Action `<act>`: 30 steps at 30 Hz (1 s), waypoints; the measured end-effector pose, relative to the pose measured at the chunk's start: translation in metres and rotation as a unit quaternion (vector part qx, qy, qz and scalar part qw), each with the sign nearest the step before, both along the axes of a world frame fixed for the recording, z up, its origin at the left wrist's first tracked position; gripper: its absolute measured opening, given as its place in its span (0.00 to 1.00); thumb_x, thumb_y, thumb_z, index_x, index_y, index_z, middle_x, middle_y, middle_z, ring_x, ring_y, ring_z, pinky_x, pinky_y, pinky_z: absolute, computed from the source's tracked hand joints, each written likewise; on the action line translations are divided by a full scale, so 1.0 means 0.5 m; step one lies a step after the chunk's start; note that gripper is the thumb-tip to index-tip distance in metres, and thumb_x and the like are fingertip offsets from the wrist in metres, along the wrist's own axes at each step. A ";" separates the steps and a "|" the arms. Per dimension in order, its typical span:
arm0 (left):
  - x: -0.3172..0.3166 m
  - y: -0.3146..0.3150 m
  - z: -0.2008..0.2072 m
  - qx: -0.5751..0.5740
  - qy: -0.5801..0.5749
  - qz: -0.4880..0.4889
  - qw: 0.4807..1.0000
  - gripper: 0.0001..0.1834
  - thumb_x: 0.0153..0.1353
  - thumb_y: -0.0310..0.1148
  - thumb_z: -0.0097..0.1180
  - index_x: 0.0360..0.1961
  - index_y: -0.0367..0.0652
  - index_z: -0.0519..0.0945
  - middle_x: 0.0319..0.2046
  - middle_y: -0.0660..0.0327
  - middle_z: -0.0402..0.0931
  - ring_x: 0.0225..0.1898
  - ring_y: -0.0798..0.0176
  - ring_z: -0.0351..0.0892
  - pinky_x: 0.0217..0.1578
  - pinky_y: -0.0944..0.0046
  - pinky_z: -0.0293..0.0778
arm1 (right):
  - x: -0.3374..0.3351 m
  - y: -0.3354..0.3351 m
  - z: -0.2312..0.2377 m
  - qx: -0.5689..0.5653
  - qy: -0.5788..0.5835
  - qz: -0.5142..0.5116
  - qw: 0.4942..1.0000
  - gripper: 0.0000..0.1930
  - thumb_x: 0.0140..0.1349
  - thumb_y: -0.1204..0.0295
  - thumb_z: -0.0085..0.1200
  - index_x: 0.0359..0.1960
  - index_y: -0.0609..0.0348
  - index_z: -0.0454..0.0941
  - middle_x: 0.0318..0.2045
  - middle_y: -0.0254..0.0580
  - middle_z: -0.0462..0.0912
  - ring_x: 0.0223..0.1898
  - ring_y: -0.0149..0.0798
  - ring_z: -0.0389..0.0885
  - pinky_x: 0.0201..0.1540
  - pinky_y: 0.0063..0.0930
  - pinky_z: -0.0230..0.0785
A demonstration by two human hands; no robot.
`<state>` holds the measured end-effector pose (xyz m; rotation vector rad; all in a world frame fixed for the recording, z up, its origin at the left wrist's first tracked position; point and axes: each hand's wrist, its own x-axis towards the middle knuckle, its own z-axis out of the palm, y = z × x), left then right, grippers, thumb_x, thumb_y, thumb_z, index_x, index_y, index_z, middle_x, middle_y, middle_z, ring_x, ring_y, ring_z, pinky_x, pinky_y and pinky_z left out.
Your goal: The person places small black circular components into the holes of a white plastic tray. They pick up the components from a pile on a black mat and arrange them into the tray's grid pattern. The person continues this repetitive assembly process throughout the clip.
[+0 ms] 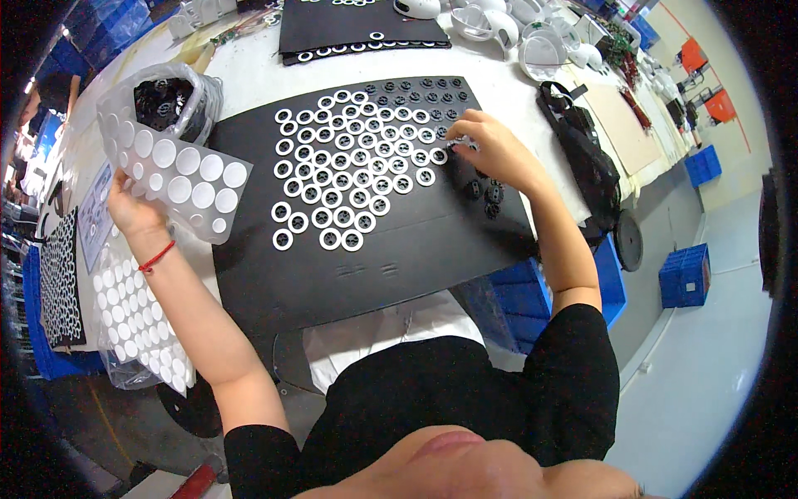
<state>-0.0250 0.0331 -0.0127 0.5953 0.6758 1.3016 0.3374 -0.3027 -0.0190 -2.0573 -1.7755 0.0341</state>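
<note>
My left hand (137, 209) grips the lower left edge of a translucent sheet of round white stickers (179, 190), held up left of a black board (391, 258). Small black round parts with white rings (332, 198) cover the board's middle, spread in uneven rows. Plain black round parts (428, 83) line its far right corner. Over the board's right side, my right hand (490, 150) has its fingertips pinched together beside the ringed parts. Whatever lies between those fingertips is too small to make out. A few loose black parts (492, 195) lie below that hand.
A clear bag of black parts (162, 100) stands beyond my left hand. More sticker sheets (129, 312) lie below it. Stacked black boards (362, 37) sit at the back, white plastic shells (544, 50) to their right. A black bag (582, 154) rests along the right table edge.
</note>
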 end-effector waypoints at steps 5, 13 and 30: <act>0.011 -0.010 0.005 0.016 0.044 0.020 0.999 0.18 0.58 0.34 0.41 0.45 0.35 0.71 0.44 0.53 0.73 0.45 0.53 0.72 0.48 0.52 0.68 | 0.019 -0.016 -0.008 -0.031 -0.040 -0.009 0.999 0.05 0.46 0.78 0.55 0.28 0.61 0.76 0.29 0.44 0.75 0.37 0.45 0.73 0.41 0.33 0.66; 0.004 -0.003 0.006 0.015 0.028 0.005 0.999 0.18 0.57 0.34 0.40 0.46 0.35 0.70 0.44 0.53 0.72 0.46 0.52 0.72 0.48 0.52 0.67 | 0.021 -0.024 0.001 -0.003 -0.055 -0.046 0.997 0.09 0.49 0.78 0.53 0.34 0.60 0.79 0.29 0.44 0.75 0.36 0.44 0.73 0.40 0.32 0.66; 0.016 -0.009 0.005 0.020 0.037 0.014 0.999 0.18 0.57 0.34 0.41 0.46 0.36 0.70 0.45 0.53 0.72 0.46 0.52 0.71 0.48 0.52 0.66 | 0.042 -0.083 -0.019 0.031 -0.017 -0.076 0.996 0.11 0.50 0.81 0.52 0.35 0.57 0.81 0.24 0.44 0.74 0.29 0.41 0.72 0.33 0.31 0.64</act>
